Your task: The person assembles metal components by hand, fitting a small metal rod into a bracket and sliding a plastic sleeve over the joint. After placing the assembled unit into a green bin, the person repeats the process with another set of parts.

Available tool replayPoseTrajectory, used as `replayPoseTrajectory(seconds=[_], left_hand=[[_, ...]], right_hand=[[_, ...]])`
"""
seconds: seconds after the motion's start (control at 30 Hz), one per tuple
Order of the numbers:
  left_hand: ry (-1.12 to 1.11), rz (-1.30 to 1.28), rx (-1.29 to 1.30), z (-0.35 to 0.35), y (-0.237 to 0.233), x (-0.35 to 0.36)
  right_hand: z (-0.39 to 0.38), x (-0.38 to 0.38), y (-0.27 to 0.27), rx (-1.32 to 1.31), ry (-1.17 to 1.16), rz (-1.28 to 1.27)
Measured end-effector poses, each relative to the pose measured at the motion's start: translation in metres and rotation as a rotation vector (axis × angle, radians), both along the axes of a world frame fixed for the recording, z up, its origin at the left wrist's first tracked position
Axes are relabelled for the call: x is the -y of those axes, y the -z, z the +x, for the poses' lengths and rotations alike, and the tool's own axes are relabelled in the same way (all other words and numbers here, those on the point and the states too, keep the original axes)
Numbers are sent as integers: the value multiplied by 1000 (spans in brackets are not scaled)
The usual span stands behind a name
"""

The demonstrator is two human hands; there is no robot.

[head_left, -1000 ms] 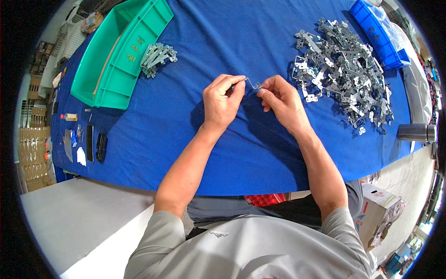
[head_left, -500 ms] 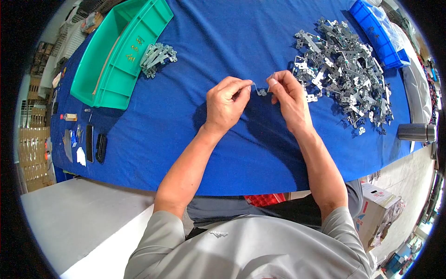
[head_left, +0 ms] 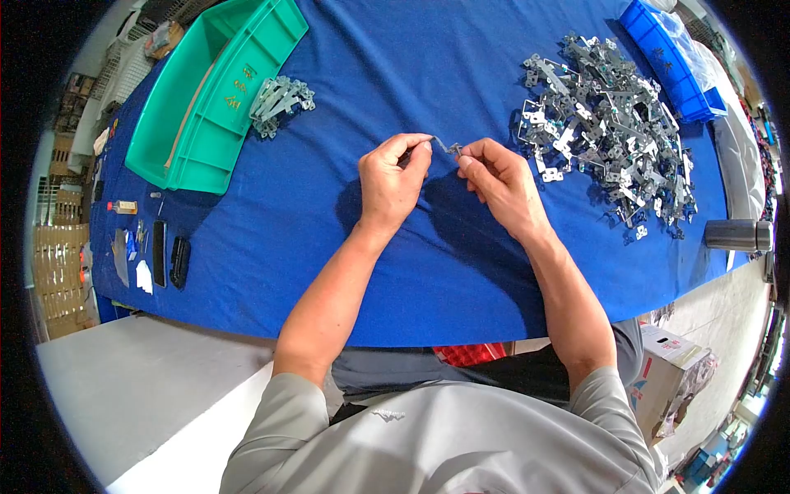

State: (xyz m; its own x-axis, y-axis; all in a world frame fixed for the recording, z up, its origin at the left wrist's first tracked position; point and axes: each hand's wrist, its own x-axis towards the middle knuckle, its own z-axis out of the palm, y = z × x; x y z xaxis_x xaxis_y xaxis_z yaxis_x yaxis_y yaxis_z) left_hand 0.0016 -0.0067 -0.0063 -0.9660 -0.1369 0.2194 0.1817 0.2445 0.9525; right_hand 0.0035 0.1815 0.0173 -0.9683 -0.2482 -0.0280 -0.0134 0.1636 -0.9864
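Note:
Between my two hands, above the blue cloth, is a small bent metal bracket [head_left: 442,146]. My left hand [head_left: 390,183] pinches its left end between thumb and forefinger. At the other end, the thumb and forefinger of my right hand [head_left: 504,183] are closed on it. My fingertips cover part of the bracket. To the right lies a big heap of similar metal brackets [head_left: 613,123], loose and tangled. A smaller, more orderly pile of brackets [head_left: 280,104] rests beside the green bin at the upper left.
The green bin [head_left: 202,123] stands at the left on the blue cloth [head_left: 378,305]. A blue bin [head_left: 671,62] with plastic film sits at the back right. A metal flask [head_left: 736,235] lies near the right edge. A phone [head_left: 159,253] and small tools are at the left.
Both hands have shifted slightly left. The bracket has been turned between the fingers and now slants from the left fingertips down to the right ones. The piles look the same.

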Motion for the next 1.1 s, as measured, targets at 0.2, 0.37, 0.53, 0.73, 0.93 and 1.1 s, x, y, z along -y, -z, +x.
replayPoseTrajectory(seconds=[0.2,0.37,0.53,0.73,0.93,1.1], left_hand=[[-29,-124,-147,-1,-1,-2],[-17,-170,-250,1,-11,-2],[-25,-218,-256,0,-8,-2],[-6,-293,-330,0,-5,-4],[49,-330,-367,1,-4,-3],[14,-259,-208,2,-6,-3]], right_hand=[[-1,-2,1,-87,27,82],[-1,-2,4,-148,39,220],[-1,1,5,-6,61,17],[-5,-3,9,-13,7,26],[-6,-4,16,-171,88,65],[-6,-3,0,-44,190,-171]])
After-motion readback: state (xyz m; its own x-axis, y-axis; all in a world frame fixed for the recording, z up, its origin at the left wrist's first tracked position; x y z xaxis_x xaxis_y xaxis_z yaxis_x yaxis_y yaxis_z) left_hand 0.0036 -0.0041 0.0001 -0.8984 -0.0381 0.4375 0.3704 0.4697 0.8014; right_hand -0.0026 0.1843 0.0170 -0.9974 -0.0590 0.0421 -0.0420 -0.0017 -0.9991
